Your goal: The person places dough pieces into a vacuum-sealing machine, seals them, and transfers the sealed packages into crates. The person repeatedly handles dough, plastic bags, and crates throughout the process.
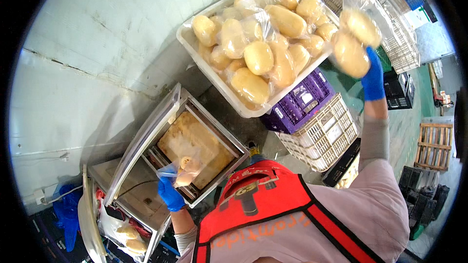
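My left hand (171, 193), in a blue glove, holds a clear plastic bag with sliced pieces of a pale root vegetable (188, 170) over the open vacuum packaging machine (215, 184). The pieces show small holes, like lotus root. My right hand (373, 75), also blue-gloved, is raised at the right against a clear bag with two thick pale pieces (351, 54), blurred. Between my hands, further forward, a white plastic tub (243, 111) is heaped with similar bagged pieces (257, 58). The machine's lid (146, 138) stands raised on its left side.
Under the tub are a purple crate (303, 98) and a white crate (323, 135). A second machine (89, 223) at lower left has its lid up and bagged pieces inside. Stacked crates (398, 40) stand at upper right, a wooden pallet (433, 146) at far right. A wall runs along the left.
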`<state>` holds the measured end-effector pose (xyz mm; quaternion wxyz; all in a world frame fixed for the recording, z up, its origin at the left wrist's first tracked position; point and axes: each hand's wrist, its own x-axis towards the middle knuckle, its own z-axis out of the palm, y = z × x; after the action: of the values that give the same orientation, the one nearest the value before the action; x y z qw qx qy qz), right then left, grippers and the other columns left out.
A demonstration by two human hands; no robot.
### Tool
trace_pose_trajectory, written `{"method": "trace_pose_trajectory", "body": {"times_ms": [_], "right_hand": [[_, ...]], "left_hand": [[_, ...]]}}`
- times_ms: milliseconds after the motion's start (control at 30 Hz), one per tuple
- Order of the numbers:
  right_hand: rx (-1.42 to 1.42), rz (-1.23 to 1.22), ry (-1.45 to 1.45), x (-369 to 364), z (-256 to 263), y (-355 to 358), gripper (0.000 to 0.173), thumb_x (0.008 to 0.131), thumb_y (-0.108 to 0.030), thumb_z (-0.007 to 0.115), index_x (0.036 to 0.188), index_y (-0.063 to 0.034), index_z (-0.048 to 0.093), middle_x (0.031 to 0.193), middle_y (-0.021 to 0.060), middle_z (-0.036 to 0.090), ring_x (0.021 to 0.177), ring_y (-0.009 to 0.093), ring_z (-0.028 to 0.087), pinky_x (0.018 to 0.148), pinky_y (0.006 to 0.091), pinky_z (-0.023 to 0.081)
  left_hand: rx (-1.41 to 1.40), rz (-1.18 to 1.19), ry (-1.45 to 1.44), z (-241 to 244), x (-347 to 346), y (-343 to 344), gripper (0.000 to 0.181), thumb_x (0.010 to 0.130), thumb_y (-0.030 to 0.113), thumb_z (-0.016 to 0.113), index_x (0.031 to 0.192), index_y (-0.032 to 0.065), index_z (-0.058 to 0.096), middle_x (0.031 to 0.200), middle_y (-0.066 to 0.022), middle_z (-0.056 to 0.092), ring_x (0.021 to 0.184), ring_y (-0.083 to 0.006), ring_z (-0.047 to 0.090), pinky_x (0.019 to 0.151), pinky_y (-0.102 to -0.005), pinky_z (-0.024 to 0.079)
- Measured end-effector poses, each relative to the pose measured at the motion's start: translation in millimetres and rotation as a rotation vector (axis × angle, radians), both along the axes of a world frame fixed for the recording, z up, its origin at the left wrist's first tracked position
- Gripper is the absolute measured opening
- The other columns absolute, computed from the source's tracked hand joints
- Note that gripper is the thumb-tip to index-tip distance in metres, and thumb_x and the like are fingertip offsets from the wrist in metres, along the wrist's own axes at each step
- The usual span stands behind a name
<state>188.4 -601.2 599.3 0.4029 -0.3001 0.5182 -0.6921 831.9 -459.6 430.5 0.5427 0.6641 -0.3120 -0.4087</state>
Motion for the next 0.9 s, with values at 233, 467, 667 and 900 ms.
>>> {"method": "trace_pose_trajectory", "body": {"times_ms": [233,467,667,900], "right_hand": [[-0.25,0.353,0.957,-8,-5,-152,0.064,0.07,-0.006,0.072,0.125,-0.0004,0.041,0.122,0.0128,0.051,0.111,0.019,0.05,0.095,0.0346,0.041],[-0.021,0.605,0.427,59,-30,-272,0.05,0.078,-0.014,0.065,0.123,-0.006,0.045,0.114,0.0091,0.056,0.104,0.021,0.054,0.089,0.0363,0.045],[0.437,0.548,0.048,128,-39,-299,0.034,0.085,-0.04,0.052,0.105,-0.0134,0.058,0.095,0.0049,0.061,0.083,0.018,0.059,0.068,0.0371,0.052],[0.453,0.911,0.007,156,-31,-295,0.031,0.091,-0.03,0.046,0.11,-0.0083,0.055,0.108,0.0069,0.059,0.094,0.017,0.059,0.081,0.0332,0.05]], "left_hand": [[0.042,-0.013,0.079,4,-36,-7,0.029,0.092,0.024,0.049,0.102,-0.0003,0.061,0.094,-0.006,0.062,0.082,-0.0138,0.057,0.075,-0.029,0.046],[0.021,0.071,0.103,11,-46,11,0.027,0.092,0.023,0.048,0.099,0.0006,0.061,0.09,-0.0042,0.062,0.079,-0.0125,0.056,0.071,-0.0269,0.045],[0.061,0.158,0.06,0,-39,30,0.024,0.092,0.021,0.048,0.092,0.002,0.062,0.084,-0.0021,0.061,0.075,-0.01,0.054,0.068,-0.0255,0.044],[0.082,0.21,0.064,-2,-36,41,0.021,0.091,0.018,0.049,0.086,0.0028,0.062,0.082,-0.0013,0.06,0.073,-0.0092,0.053,0.067,-0.0244,0.043]]}}
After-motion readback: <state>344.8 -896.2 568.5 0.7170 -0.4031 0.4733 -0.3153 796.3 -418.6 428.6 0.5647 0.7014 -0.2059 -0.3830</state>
